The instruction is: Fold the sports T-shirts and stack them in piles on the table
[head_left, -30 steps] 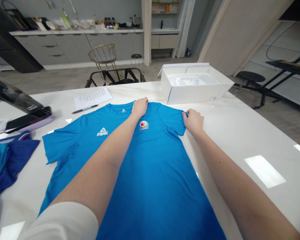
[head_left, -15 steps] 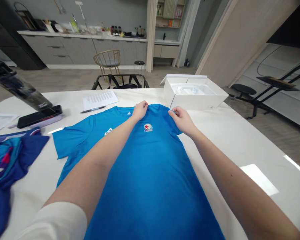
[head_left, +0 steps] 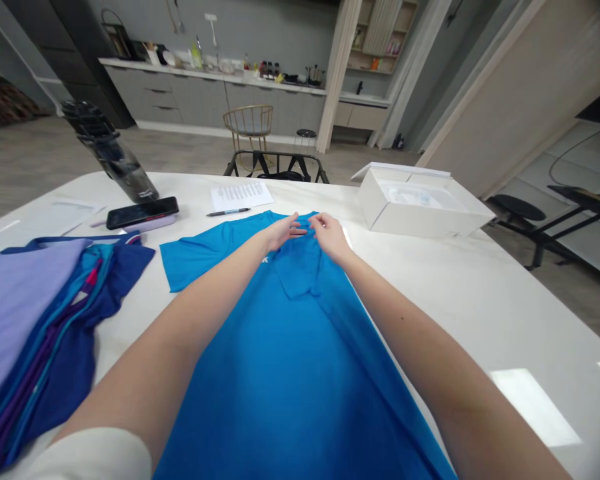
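At the left of your table (head_left: 505, 293), the stack of garments (head_left: 35, 280), lilac on top and navy below, lies apart from the work, with the bottle (head_left: 123, 163) and phone (head_left: 143, 213) just beyond it. Next comes the flat side of the blue T-shirt (head_left: 280, 360), which lies face up in front of you: its left-side sleeve (head_left: 195, 260) is spread out on the table as it was half a second ago, below the pen (head_left: 229, 213) and printed sheet (head_left: 243, 195). Your left hand (head_left: 283, 233) has changed: it was pinching near the collar, and now its fingers are stretched out and the grip is loose and wide over the upper chest, with no cloth plainly caught in it. Just right of it is the main change: the right-side sleeve (head_left: 300, 270), which pointed outward, now lies turned inward over the chest, and the crest that showed there is out of sight. Your right hand (head_left: 330, 237) has come in with it, close beside the left, its grip narrow and seemingly holding the turned-over cloth at the shoulder. A long crease runs down that side toward you, so I judge the right side to be folded over but not yet smoothed, and the left side untouched. The white box (head_left: 425, 207) stands farther right, clear of the cloth.
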A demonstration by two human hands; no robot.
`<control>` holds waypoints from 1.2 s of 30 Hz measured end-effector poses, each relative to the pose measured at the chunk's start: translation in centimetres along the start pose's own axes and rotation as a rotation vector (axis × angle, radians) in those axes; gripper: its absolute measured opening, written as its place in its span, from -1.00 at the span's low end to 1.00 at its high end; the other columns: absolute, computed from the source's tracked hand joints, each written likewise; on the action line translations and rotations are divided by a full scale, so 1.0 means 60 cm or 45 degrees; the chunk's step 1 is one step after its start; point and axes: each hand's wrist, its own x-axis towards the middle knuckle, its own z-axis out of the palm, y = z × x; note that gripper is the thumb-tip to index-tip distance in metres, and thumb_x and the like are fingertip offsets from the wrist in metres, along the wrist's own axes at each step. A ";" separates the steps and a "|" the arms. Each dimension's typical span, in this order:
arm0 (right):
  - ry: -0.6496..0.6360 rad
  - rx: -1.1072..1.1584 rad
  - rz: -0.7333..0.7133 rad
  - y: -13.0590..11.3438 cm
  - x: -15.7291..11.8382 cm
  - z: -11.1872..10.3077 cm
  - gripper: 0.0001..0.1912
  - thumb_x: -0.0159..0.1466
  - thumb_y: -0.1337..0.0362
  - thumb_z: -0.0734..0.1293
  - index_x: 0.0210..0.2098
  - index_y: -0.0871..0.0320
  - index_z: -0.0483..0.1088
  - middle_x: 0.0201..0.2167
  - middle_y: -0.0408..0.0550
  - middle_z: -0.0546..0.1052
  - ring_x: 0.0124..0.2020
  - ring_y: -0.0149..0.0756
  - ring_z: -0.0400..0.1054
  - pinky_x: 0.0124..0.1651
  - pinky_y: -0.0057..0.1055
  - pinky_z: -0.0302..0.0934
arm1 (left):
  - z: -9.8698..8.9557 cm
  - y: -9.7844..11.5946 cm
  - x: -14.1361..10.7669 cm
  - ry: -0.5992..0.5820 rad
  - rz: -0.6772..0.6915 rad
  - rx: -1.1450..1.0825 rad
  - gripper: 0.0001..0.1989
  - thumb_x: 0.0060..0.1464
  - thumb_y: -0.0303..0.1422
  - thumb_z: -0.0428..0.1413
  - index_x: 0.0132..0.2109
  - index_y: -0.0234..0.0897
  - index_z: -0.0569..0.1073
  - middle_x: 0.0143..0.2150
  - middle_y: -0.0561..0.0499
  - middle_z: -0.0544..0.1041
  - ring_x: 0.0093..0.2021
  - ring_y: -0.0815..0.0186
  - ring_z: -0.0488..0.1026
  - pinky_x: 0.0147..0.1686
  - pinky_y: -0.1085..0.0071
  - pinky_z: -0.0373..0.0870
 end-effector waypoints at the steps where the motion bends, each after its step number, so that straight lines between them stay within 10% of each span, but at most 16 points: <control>1: 0.068 -0.168 -0.025 0.019 0.011 -0.005 -0.74 0.37 0.20 0.19 -0.11 0.13 0.48 -0.09 0.07 0.56 -0.06 -0.13 0.44 -0.01 -0.20 0.37 | -0.008 -0.002 -0.014 -0.008 -0.054 -0.008 -0.51 0.34 0.05 -0.03 -0.04 -0.27 0.55 -0.11 -0.18 0.67 -0.09 0.12 0.62 -0.13 0.25 0.54; 7: -0.274 -0.808 -0.040 0.104 0.059 -0.027 -0.42 0.27 0.34 0.22 0.24 -0.12 0.45 0.40 -0.01 0.25 0.37 0.14 0.11 0.23 0.21 0.23 | -0.008 -0.009 -0.078 0.156 -0.060 0.712 -0.36 -0.04 -0.02 0.37 0.11 -0.30 0.52 0.08 -0.24 0.62 0.07 -0.02 0.56 -0.05 0.27 0.47; 10: -0.315 -0.861 -0.056 0.117 0.075 -0.025 -0.35 0.27 0.38 0.20 0.31 -0.14 0.39 0.42 -0.02 0.21 0.38 0.12 0.09 0.23 0.19 0.25 | 0.002 -0.017 -0.097 0.214 0.058 0.975 -0.61 0.10 -0.26 0.27 0.05 -0.33 0.56 0.09 -0.27 0.61 0.13 -0.03 0.53 0.02 0.27 0.43; 16: -0.366 -0.889 -0.073 0.109 0.114 -0.008 -0.37 0.40 0.30 0.12 0.42 -0.20 0.21 0.41 -0.01 0.24 0.34 0.15 0.12 0.23 0.29 0.19 | -0.016 -0.033 -0.117 0.438 0.242 0.640 -0.80 0.21 -0.38 0.05 -0.23 -0.24 0.58 -0.27 -0.03 0.64 -0.18 0.17 0.57 -0.11 0.33 0.44; 26: -0.058 -0.931 0.069 0.118 0.127 0.000 -0.74 0.44 0.16 0.23 -0.01 0.09 0.48 0.14 0.19 0.38 0.17 0.10 0.24 0.09 0.04 0.29 | -0.042 -0.043 -0.167 0.589 0.171 0.203 -0.77 0.30 -0.20 0.09 -0.13 -0.22 0.58 -0.55 0.11 0.48 -0.59 0.31 0.42 -0.44 0.39 0.39; 36: 0.038 -0.917 0.161 0.106 0.148 -0.004 -0.74 0.45 0.18 0.20 0.01 0.10 0.44 0.08 0.18 0.45 0.04 0.02 0.36 0.05 -0.06 0.29 | -0.117 -0.011 -0.071 0.870 0.110 0.354 -0.82 0.25 -0.32 0.14 -0.18 -0.29 0.62 -0.21 -0.09 0.65 -0.11 0.14 0.57 -0.07 0.33 0.42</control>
